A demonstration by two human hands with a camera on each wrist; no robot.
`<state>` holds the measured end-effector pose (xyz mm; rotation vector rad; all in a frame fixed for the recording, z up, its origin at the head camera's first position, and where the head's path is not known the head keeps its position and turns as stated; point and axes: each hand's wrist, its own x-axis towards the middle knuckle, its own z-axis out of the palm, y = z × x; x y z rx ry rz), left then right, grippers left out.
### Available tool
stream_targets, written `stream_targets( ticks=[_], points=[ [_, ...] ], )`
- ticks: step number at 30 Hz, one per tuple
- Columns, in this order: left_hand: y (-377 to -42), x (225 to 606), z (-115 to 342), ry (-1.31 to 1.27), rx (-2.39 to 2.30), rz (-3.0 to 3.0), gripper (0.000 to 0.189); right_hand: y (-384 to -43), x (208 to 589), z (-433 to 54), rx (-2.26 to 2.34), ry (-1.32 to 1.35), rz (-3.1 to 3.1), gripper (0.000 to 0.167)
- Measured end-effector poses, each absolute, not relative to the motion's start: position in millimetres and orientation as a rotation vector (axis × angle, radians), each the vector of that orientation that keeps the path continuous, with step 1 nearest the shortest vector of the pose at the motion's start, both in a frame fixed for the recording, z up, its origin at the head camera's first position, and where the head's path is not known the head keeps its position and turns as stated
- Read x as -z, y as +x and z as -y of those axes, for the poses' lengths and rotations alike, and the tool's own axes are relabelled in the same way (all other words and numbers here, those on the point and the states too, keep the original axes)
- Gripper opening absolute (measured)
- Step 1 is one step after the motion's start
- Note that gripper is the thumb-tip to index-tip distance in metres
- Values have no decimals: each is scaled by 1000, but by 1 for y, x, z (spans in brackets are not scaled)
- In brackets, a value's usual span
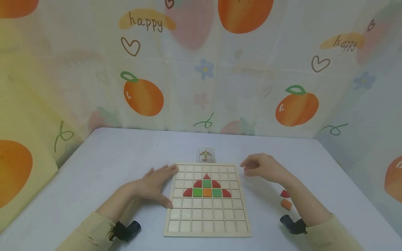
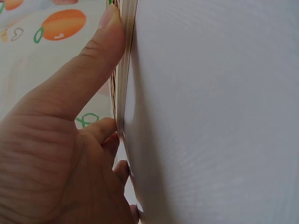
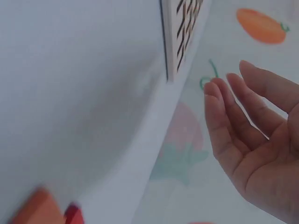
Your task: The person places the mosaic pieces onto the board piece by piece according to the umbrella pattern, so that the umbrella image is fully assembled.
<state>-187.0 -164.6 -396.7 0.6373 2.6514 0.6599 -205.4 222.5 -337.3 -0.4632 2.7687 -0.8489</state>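
A pale wooden grid board lies on the table. My left hand rests along its left edge with fingers spread, thumb and fingertips touching the side. On the board, a red triangle tops a green square between two rounded red pieces. Below them runs a row with an orange square in the middle, a green square on each side and a rounded red piece at each end. Beyond the board's upper right corner, my right hand hovers with loosely bent fingers, holding nothing.
A small clear card with a printed grid pattern lies just behind the board. Near my right forearm are a loose red piece and an orange piece. A fruit-printed curtain hangs behind the white table.
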Motion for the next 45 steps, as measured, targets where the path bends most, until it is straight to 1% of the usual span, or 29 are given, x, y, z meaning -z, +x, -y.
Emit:
stream_targets(
  ticks=[14,22,27,30,33,39,45],
  points=[
    [-188,399,167,641,-665,-2648,120,-204,347,-318,720,-376,-2754,32],
    [-189,400,167,646,-657,-2653,120,-200,356,-359,666,-234,-2655,33],
    [-188,398,165,639,-652,-2649,120,-198,361,-369,581,-117,-2612,31],
    [-188,398,166,633,-648,-2650,120,-196,361,-370,535,-86,-2605,33],
    [-188,398,166,630,-646,-2650,120,-195,361,-369,498,-81,-2609,33],
    [-189,399,165,639,-648,-2648,119,-193,363,-367,457,-97,-2644,27],
    [-189,399,165,645,-636,-2653,120,-192,364,-367,442,-92,-2674,26]
  ],
)
